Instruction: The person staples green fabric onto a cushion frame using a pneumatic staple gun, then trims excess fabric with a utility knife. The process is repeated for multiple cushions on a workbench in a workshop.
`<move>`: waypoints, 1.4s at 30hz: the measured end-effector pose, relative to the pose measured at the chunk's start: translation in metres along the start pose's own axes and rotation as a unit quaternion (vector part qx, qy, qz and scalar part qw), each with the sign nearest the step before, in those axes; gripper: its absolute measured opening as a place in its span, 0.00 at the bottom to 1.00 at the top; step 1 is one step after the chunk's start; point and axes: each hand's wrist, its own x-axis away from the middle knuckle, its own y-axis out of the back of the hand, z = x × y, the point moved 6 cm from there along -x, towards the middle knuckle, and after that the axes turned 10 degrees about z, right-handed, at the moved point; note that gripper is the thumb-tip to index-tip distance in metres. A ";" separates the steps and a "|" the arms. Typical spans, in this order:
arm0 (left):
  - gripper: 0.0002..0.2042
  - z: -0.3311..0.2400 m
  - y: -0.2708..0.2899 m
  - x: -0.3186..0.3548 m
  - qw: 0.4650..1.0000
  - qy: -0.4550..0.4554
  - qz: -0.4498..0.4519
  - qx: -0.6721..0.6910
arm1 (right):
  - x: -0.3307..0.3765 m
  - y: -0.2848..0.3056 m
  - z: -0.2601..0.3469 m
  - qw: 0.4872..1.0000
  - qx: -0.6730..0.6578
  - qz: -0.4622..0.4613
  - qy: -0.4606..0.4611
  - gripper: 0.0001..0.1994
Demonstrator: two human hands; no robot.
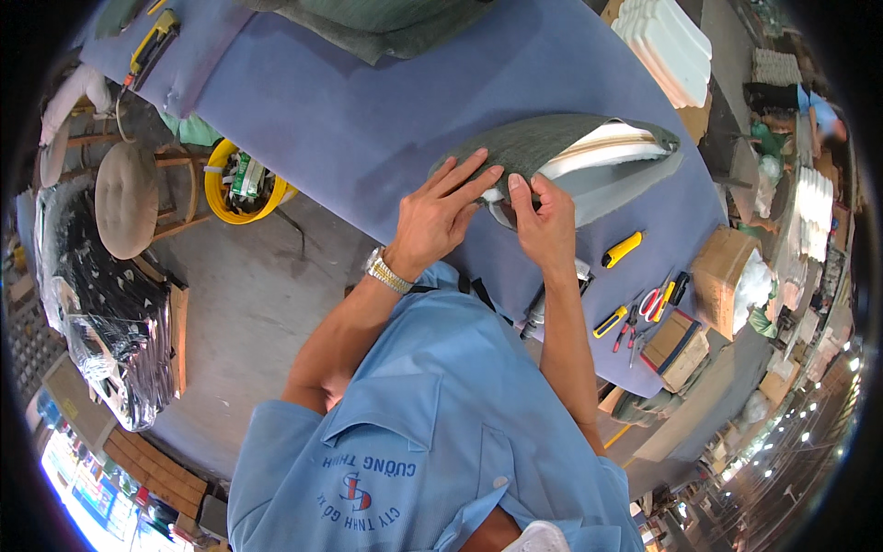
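Observation:
A curved upholstered piece [529, 138] in grey-green fabric lies on the blue-covered table in front of me. Along its open side shows a white padded edge with brown layers [607, 147], and a loose flap of fabric [612, 195] hangs below. My left hand [440, 210], a watch on its wrist, rests with fingers spread on the near left end of the cover. Beside it, my right hand [546, 219] is closed, thumb and fingers pinching the fabric's edge. What lies right under its fingertips is partly hidden.
Right of my right arm lie a yellow cutter [623, 249], a screwdriver [610, 322], scissors [651, 302] and pliers. A cardboard box [723, 276] stands beyond. A staple gun [152, 46] lies far left, above a yellow bucket [217, 189]. Another green upholstered piece [377, 23] sits at the far edge.

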 end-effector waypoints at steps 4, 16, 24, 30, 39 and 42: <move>0.30 0.008 0.000 0.001 1.000 0.009 -0.016 0.013 | -0.005 -0.010 -0.015 0.998 -0.065 0.012 -0.014 0.17; 0.30 0.027 -0.010 -0.016 0.975 0.171 0.074 0.122 | 0.001 -0.025 -0.028 0.995 -0.080 0.034 0.040 0.10; 0.27 0.026 -0.004 -0.025 0.984 0.102 0.052 0.136 | -0.004 -0.021 -0.016 0.989 -0.111 0.078 0.063 0.09; 0.25 0.028 0.002 -0.031 0.984 0.122 0.056 0.119 | -0.008 -0.013 0.000 0.992 0.015 0.101 0.077 0.07; 0.29 0.020 -0.001 -0.023 0.995 0.083 0.023 0.045 | 0.156 0.067 -0.159 0.945 -0.042 -0.207 -0.251 0.16; 0.31 0.021 -0.003 -0.022 0.994 0.100 0.029 0.045 | 0.216 0.025 -0.232 0.927 0.086 -0.139 -0.337 0.31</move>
